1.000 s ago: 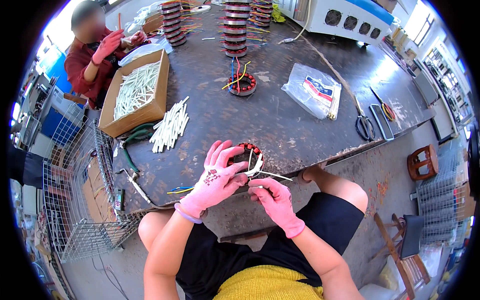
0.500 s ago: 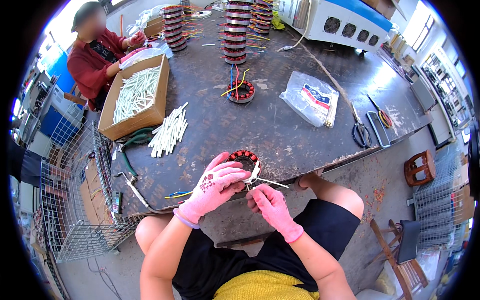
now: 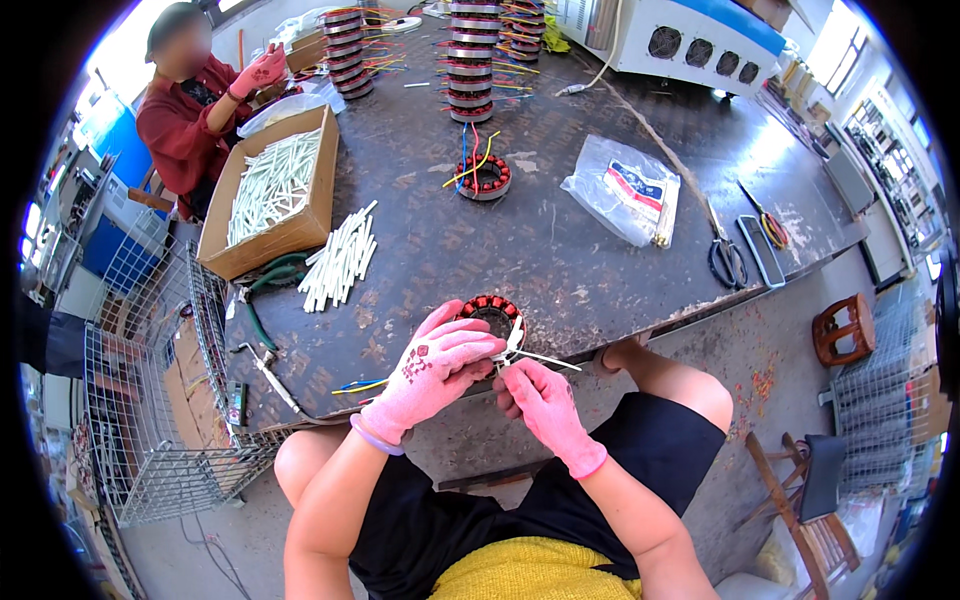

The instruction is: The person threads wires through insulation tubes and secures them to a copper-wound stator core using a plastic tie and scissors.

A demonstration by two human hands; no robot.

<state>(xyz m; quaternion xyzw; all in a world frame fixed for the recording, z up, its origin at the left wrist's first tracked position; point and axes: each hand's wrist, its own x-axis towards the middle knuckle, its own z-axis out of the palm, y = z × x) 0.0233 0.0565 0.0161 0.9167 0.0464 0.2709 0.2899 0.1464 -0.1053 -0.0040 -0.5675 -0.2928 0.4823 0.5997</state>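
Observation:
A ring-shaped motor stator [image 3: 497,307] with red windings lies at the table's near edge, its near left part covered by my left hand. Thin white sleeves [image 3: 516,334] stick out over its near side, one pointing up and another to the right. My left hand [image 3: 432,372], in a pink glove, is closed with its fingertips at the base of these sleeves. Just right of it my right hand [image 3: 545,405], gloved too, pinches a white sleeve, mostly hidden by the fingers. Blue and yellow wire ends [image 3: 360,386] poke out left of my left hand.
Loose white sleeves [image 3: 340,258] lie beside a cardboard box [image 3: 228,262] full of them. Beyond are another stator [image 3: 490,186] and stator stacks [image 3: 472,62]. A plastic bag [image 3: 610,195], scissors [image 3: 727,262] and a phone [image 3: 762,252] lie right. A co-worker [image 3: 185,125] sits far left.
My right hand has shifted slightly right and closed its fingers more tightly. My left hand stays nearly in place. The co-worker's gloved hand has risen.

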